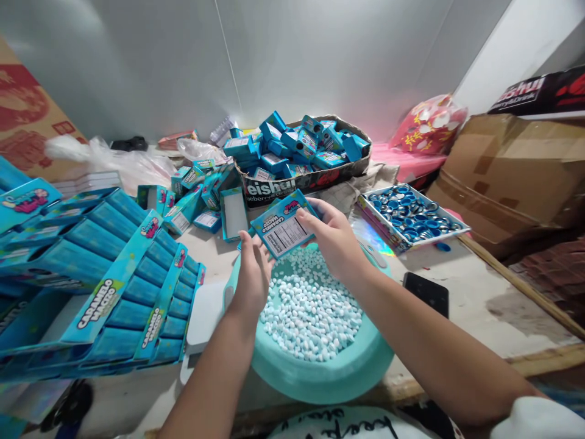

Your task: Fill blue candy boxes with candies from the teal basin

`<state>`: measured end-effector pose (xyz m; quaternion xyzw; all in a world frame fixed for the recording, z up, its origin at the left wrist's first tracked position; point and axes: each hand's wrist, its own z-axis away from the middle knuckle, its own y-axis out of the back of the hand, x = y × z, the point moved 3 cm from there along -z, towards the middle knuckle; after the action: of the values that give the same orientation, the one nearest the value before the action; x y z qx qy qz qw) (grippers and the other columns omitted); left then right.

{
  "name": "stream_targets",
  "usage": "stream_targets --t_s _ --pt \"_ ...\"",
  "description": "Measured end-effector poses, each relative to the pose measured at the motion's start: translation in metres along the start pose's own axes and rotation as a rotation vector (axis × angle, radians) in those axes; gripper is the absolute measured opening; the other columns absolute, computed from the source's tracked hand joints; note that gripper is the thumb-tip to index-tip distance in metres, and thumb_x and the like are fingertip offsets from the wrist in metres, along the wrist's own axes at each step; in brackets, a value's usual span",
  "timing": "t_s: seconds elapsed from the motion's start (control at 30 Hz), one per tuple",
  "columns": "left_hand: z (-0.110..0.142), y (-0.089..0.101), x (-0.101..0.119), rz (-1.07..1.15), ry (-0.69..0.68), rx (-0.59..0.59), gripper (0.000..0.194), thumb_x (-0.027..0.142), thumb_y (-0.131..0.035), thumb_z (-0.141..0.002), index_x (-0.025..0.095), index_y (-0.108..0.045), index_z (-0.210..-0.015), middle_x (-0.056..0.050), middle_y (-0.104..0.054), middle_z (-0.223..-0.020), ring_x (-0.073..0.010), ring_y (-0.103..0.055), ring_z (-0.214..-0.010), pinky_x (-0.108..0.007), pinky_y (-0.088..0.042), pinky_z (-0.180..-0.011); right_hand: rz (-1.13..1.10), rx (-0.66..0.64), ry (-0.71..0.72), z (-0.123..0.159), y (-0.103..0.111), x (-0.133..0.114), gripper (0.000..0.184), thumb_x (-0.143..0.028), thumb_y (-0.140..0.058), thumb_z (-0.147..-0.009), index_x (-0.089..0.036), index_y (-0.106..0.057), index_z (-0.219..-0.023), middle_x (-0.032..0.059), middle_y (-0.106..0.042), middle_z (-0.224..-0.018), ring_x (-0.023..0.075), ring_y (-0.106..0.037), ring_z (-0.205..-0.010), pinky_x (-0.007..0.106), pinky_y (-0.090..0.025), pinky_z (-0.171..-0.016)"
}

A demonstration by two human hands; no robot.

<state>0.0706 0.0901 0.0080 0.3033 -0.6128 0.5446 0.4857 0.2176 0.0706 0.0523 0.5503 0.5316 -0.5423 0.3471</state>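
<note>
My right hand (336,235) grips a small blue candy box (284,225) printed "Caramelo Macizo", thumb on its printed face and fingers behind. The box is tilted above a turquoise basin (315,381). Close to the box's lower left corner is my left hand (256,268), palm turned inward and thumb apart from the fingers. Its fingertips are partly hidden by the box, so contact is unclear. Many small pale blue and white candies (315,317) lie in the basin below both hands.
Stacked display trays of blue boxes (114,280) fill the left. Behind the basin, a carton (301,183) overflows with small boxes. To the right are a tray of blue-and-silver caps (411,213), a black phone-like object (427,292) and cardboard boxes (507,171). A white device (208,311) stands left of the basin.
</note>
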Motion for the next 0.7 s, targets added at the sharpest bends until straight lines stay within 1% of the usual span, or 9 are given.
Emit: stream_targets --t_s 0.03,0.1,0.2,0.27,0.37,0.43,0.53,0.63,0.7 --pt "0.002 -0.001 0.001 -0.012 -0.048 -0.024 0.076 0.084 -0.039 -0.089 0.022 -0.061 -0.129 -0.012 -0.063 -0.135 -0.0309 -0.054 -0.132 -0.044 -0.048 -0.110 -0.041 -0.011 -0.042 0.000 -0.001 0.001 0.043 -0.049 -0.074 -0.085 -0.018 -0.066 -0.113 0.0047 -0.067 -0.093 0.0178 -0.061 -0.076 0.022 -0.050 -0.051" --pt "0.005 -0.003 0.004 -0.087 -0.172 -0.004 0.062 0.070 -0.063 -0.086 0.022 -0.062 -0.125 -0.010 -0.067 -0.129 -0.0282 -0.062 -0.122 -0.039 -0.051 -0.104 -0.129 -0.053 -0.161 0.000 -0.004 0.006 0.042 -0.050 -0.075 -0.083 -0.017 -0.064 -0.107 0.0053 -0.066 -0.092 0.0190 -0.061 -0.078 0.024 -0.051 -0.054" --pt "0.010 -0.001 0.010 -0.242 -0.350 0.161 0.042 0.044 -0.077 -0.084 0.019 -0.067 -0.116 -0.007 -0.071 -0.116 -0.0223 -0.068 -0.106 -0.031 -0.054 -0.095 -0.135 -0.152 -0.299 -0.001 -0.010 0.015 0.041 -0.050 -0.069 -0.086 -0.019 -0.060 -0.110 0.0083 -0.066 -0.104 0.0237 -0.063 -0.093 0.031 -0.057 -0.068" --pt "0.013 0.001 0.016 -0.323 -0.452 0.249 0.034 0.039 -0.075 -0.085 0.017 -0.069 -0.111 -0.006 -0.073 -0.108 -0.0205 -0.069 -0.097 -0.029 -0.054 -0.088 0.067 -0.134 -0.229 -0.003 -0.011 0.019 0.045 -0.045 -0.064 -0.088 -0.019 -0.056 -0.124 0.0116 -0.062 -0.123 0.0262 -0.061 -0.108 0.038 -0.056 -0.083" --pt "0.024 0.009 0.035 -0.515 -0.599 0.387 0.028 0.038 -0.074 -0.085 0.017 -0.071 -0.103 -0.004 -0.070 -0.098 -0.0185 -0.066 -0.089 -0.027 -0.052 -0.081 0.476 -0.077 0.045 -0.004 -0.011 0.018 0.052 -0.040 -0.060 -0.090 -0.019 -0.050 -0.137 0.0131 -0.051 -0.142 0.0281 -0.054 -0.123 0.044 -0.049 -0.098" --pt "0.040 0.020 0.054 -0.680 -0.694 0.510 0.024 0.037 -0.073 -0.085 0.018 -0.071 -0.100 -0.002 -0.066 -0.091 -0.0168 -0.062 -0.084 -0.026 -0.050 -0.077 0.597 -0.148 0.125 -0.001 -0.013 0.020 0.046 -0.041 -0.056 -0.094 -0.020 -0.054 -0.135 0.0119 -0.052 -0.141 0.0284 -0.053 -0.125 0.045 -0.046 -0.101" --pt "0.072 0.040 0.085 -1.010 -0.819 0.630 0.019 0.034 -0.073 -0.085 0.018 -0.068 -0.094 -0.001 -0.060 -0.086 -0.0175 -0.058 -0.080 -0.028 -0.047 -0.077 0.620 -0.270 0.107 0.007 -0.014 0.021 0.032 -0.039 -0.052 -0.098 -0.023 -0.062 -0.123 0.0099 -0.061 -0.130 0.0287 -0.058 -0.118 0.046 -0.047 -0.098" --pt "0.097 0.063 0.101 -1.365 -0.796 0.639 0.023 0.037 -0.072 -0.085 0.017 -0.066 -0.095 -0.006 -0.059 -0.089 -0.0247 -0.058 -0.090 -0.034 -0.046 -0.086 0.628 -0.346 0.162 0.015 -0.017 0.017 0.025 -0.042 -0.055 -0.100 -0.025 -0.067 -0.114 0.0096 -0.067 -0.120 0.0324 -0.062 -0.109 0.048 -0.048 -0.090" --pt "0.104 0.079 0.100 -1.430 -0.686 0.661 0.033 0.042 -0.071 -0.086 0.017 -0.067 -0.107 -0.011 -0.062 -0.099 -0.0305 -0.059 -0.102 -0.040 -0.045 -0.097 0.631 -0.403 0.209 0.019 -0.019 0.014 0.025 -0.046 -0.055 -0.101 -0.026 -0.069 -0.109 0.0092 -0.069 -0.115 0.0337 -0.063 -0.105 0.047 -0.049 -0.085"
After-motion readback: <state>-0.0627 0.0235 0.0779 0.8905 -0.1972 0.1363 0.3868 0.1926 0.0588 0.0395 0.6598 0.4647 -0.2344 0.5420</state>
